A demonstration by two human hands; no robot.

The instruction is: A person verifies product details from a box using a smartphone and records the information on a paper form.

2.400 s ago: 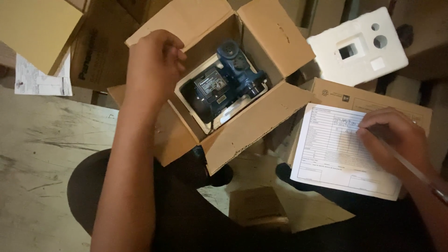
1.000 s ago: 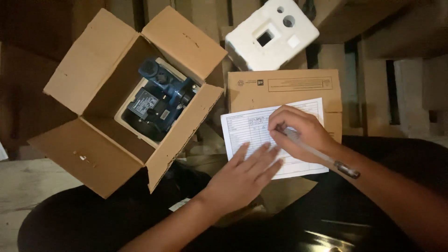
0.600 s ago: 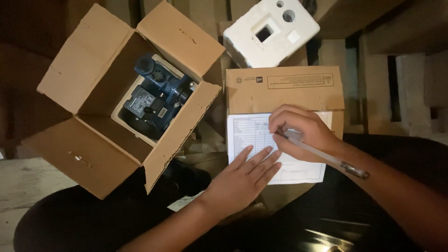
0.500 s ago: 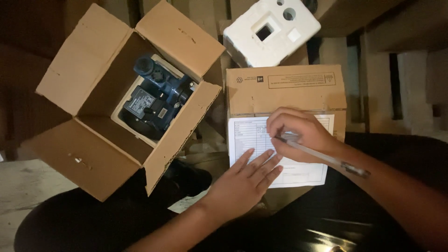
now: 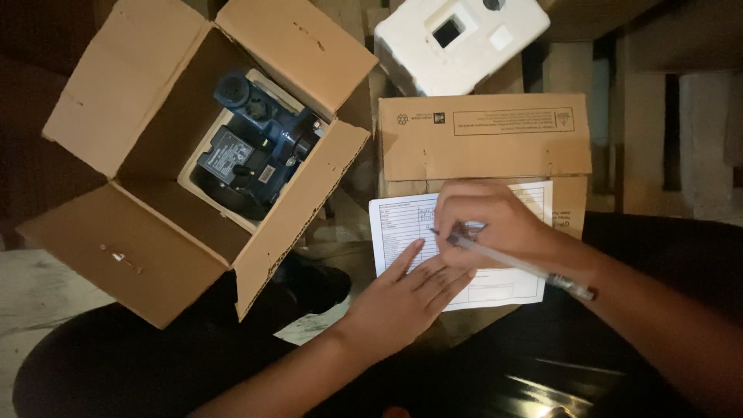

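Note:
My right hand [image 5: 495, 224] grips a pen [image 5: 526, 267] with its tip on a white printed form [image 5: 398, 224]. The form lies on a flat piece of cardboard [image 5: 484, 139] across my lap. My left hand [image 5: 402, 298] lies flat, fingers spread, pressing on the lower left part of the form. To the left stands an open cardboard box [image 5: 155, 162] with a dark blue pump-like machine [image 5: 255, 151] seated in white foam inside it.
A white foam insert [image 5: 457, 39] with cut-outs lies behind the flat cardboard. Wooden pallet slats [image 5: 658, 147] run at the right. My dark trousers [image 5: 542, 364] fill the bottom. A pale floor patch [image 5: 31, 286] shows at the left.
My left hand left the box's flap and came down flat on the form. My right hand with the pen has shifted slightly left across the form. The view swung right.

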